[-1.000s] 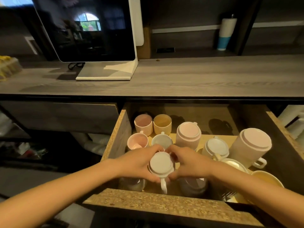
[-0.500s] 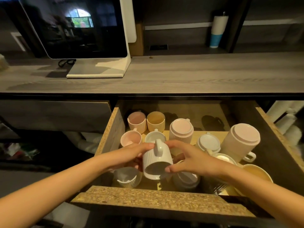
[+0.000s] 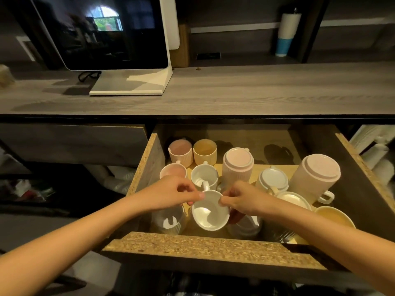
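Note:
A white ribbed mug [image 3: 210, 212] stands mouth-up near the front of an open wooden drawer [image 3: 213, 246]. My left hand [image 3: 171, 194] pinches its rim on the left side and my right hand [image 3: 241, 199] grips it on the right. Its handle points away from me, towards another white mug [image 3: 204, 177]. Around it in the drawer are upright pink [image 3: 180, 151] and yellow [image 3: 204, 150] mugs and several mugs turned upside down [image 3: 238, 164].
A grey wooden counter [image 3: 235, 90] runs above the drawer, with a white-framed monitor [image 3: 102, 33] at the left and a white-and-blue tumbler [image 3: 285, 33] at the back. A large upside-down mug [image 3: 316, 178] and a yellow bowl [image 3: 333, 216] fill the drawer's right side.
The white mug was upside down in both hands, then tipped on its side, and now it is mouth-up. The view has shifted slightly.

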